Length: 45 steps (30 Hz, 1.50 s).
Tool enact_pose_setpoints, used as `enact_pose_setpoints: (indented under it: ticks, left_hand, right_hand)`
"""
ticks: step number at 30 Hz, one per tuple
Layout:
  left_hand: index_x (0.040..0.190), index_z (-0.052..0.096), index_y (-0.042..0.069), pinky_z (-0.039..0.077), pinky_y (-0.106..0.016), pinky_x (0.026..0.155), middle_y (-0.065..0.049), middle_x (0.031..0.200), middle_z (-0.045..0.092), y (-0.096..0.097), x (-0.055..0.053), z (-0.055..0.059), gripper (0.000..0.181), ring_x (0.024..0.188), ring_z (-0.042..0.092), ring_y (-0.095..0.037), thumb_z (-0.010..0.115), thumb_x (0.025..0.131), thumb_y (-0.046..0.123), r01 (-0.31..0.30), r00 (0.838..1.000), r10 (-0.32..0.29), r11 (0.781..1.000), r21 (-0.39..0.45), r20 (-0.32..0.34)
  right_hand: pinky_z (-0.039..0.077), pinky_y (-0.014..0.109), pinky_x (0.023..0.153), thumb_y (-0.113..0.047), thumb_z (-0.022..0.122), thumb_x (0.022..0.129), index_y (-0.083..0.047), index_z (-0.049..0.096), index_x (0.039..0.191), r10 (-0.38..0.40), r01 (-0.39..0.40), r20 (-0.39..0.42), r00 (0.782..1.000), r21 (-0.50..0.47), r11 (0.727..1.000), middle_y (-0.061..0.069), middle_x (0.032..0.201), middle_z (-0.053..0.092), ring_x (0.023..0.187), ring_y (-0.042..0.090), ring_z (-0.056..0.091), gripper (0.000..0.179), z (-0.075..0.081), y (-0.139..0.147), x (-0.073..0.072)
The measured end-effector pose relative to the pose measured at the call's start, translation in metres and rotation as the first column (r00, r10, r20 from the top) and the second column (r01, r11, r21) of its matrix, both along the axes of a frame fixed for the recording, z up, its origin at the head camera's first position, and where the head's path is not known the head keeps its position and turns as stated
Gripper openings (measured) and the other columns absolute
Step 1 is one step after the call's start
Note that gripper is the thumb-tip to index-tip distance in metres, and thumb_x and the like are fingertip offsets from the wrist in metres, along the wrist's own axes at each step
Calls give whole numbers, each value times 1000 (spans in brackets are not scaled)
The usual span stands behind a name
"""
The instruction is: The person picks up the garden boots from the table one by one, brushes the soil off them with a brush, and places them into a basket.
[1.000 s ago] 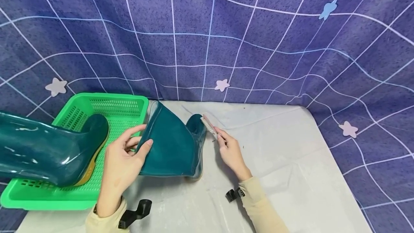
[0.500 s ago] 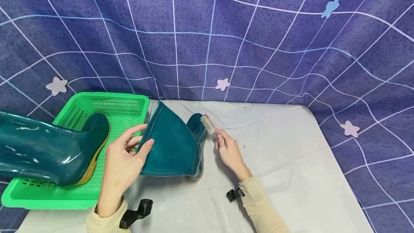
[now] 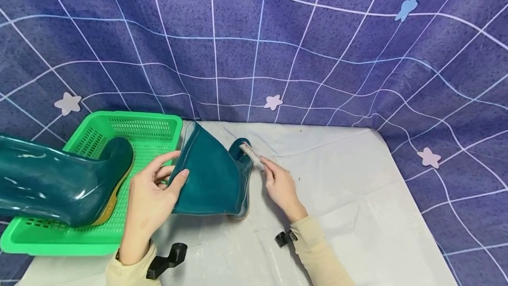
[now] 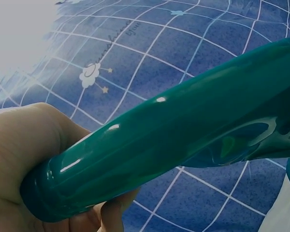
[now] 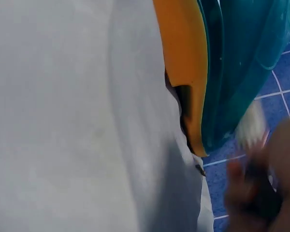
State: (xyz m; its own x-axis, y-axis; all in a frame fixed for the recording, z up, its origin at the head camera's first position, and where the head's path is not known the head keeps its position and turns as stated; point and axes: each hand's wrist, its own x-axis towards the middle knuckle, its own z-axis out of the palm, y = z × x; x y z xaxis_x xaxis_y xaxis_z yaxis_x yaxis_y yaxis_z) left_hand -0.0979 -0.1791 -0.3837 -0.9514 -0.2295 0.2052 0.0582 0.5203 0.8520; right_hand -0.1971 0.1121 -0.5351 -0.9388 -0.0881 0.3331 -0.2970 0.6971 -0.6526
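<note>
A teal rubber boot [image 3: 210, 175] stands on the white-covered table, its toe pointing to the back. My left hand [image 3: 152, 197] grips the top of its shaft, thumb on the near side and fingers round the far side; the left wrist view shows the shaft [image 4: 150, 130] pressed flat in that grip. My right hand [image 3: 281, 186] holds a scrub brush [image 3: 251, 152] by its end, the pale bristles against the toe of the boot. In the right wrist view the boot's orange sole [image 5: 183, 48] shows beside the blurred brush [image 5: 251, 126].
At the left a green plastic basket [image 3: 79, 249] holds a second teal boot [image 3: 59, 184], whose shaft runs out past the left edge of view. Behind the table [image 3: 349, 197] hangs a blue curtain [image 3: 301, 56] with white grid lines.
The brush has moved left from the edge of the sole onto the toe of the boot, its head turning. The left hand and the boot stay in place.
</note>
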Motion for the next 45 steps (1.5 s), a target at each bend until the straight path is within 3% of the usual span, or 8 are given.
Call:
enact_pose_setpoints:
  ticks: [3,8,13,17,21,25,38,45]
  left_hand:
    - [140,70,24,40,-22,57,-10,105,81,0,0,0,44,53,46,-11,79,98,17,2,1000,-2,1000,6,1]
    - [140,71,24,44,-18,61,-11,107,82,1,0,0,44,62,56,-9,79,97,17,-10,1000,10,1000,2,5]
    - [141,70,24,43,-19,60,-12,109,82,2,-1,1,44,61,55,-10,79,98,17,-1,1000,1,1000,-1,4]
    - [140,70,24,42,-20,59,-11,110,81,1,0,0,44,60,54,-11,79,98,16,-9,1000,9,1000,3,8]
    - [140,70,25,42,-21,59,-11,110,81,0,0,0,44,57,51,-11,79,98,17,-14,1000,14,1000,0,13]
    - [140,71,24,41,-21,58,-12,109,82,0,-1,0,44,56,50,-11,79,98,17,-9,1000,9,1000,0,3]
    - [141,70,23,41,-21,58,-13,108,81,0,-1,0,44,57,50,-13,79,98,16,-3,1000,3,1000,-1,-10]
    - [141,70,24,43,-20,59,-12,108,82,0,-1,0,44,61,55,-10,79,98,17,-4,1000,4,1000,1,-6]
  right_hand:
    - [54,44,62,-13,62,104,-22,73,139,-106,109,-51,993,55,993,8,101,78,69,24,64,38,-2,2,-1]
    - [51,36,74,-9,60,107,-19,70,144,39,-39,-6,999,-101,994,9,104,78,75,17,59,39,-4,4,-3]
    - [49,36,58,-7,61,101,-23,71,142,-59,60,-33,998,46,997,6,99,77,67,17,57,45,-3,5,-2]
    - [50,32,63,-11,56,108,-15,69,143,-68,77,72,995,-128,989,8,87,75,63,12,53,38,0,6,-5]
    - [43,24,54,-15,47,115,-4,61,148,140,-10,241,960,-473,881,8,75,68,52,7,46,39,2,6,-7]
    - [33,22,44,-14,46,115,-1,59,149,225,-14,284,932,-592,806,9,73,65,45,7,38,39,4,5,-7]
    - [59,39,93,-10,71,101,-12,70,142,-26,15,-52,998,-204,979,11,132,76,109,23,73,40,1,2,-5]
    - [60,52,89,-19,74,100,-19,71,142,-133,129,-80,988,-53,990,6,133,76,110,30,77,42,3,4,-3]
